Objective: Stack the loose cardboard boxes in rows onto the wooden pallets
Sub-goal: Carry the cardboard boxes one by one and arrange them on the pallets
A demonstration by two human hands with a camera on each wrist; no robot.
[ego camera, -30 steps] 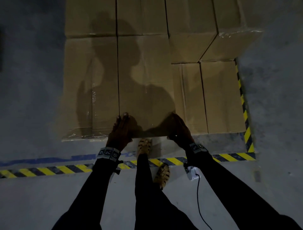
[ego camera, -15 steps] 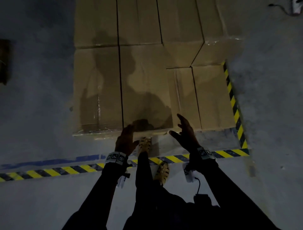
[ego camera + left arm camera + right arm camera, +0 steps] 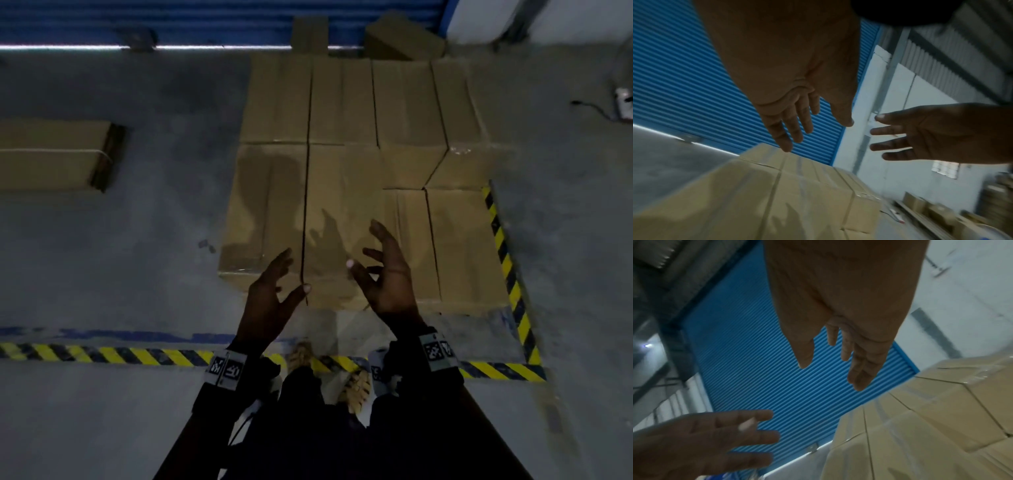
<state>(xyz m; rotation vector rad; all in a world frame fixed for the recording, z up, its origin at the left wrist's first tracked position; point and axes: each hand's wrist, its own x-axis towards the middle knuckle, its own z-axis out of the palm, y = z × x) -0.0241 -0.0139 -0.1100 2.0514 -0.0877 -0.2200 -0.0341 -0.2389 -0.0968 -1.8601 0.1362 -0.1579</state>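
Several brown cardboard boxes stand packed in rows as one block [image 3: 342, 192] on the floor ahead; whatever bears them is hidden. The near right boxes [image 3: 459, 246] sit one layer lower than the rest. My left hand [image 3: 274, 291] hovers open, fingers spread, above the near edge of the front middle box [image 3: 339, 219]. My right hand [image 3: 383, 274] is raised beside it, also open and holding nothing. The left wrist view shows both palms [image 3: 807, 116] over the box tops [image 3: 777, 191]; the right wrist view shows the same hands [image 3: 838, 353] and stack [image 3: 920, 418].
A long loose box [image 3: 51, 154] lies on the floor at far left. Two more boxes [image 3: 400, 37] lean by the blue roller shutter [image 3: 205, 20]. Yellow-black tape [image 3: 102, 354] marks the bay's near and right edges. A cable and power strip [image 3: 621, 102] lie at far right.
Both hands have let go of the front middle box's near edge and risen, fingers spreading. My head has lifted, so the shutter and the far boxes have come into view.
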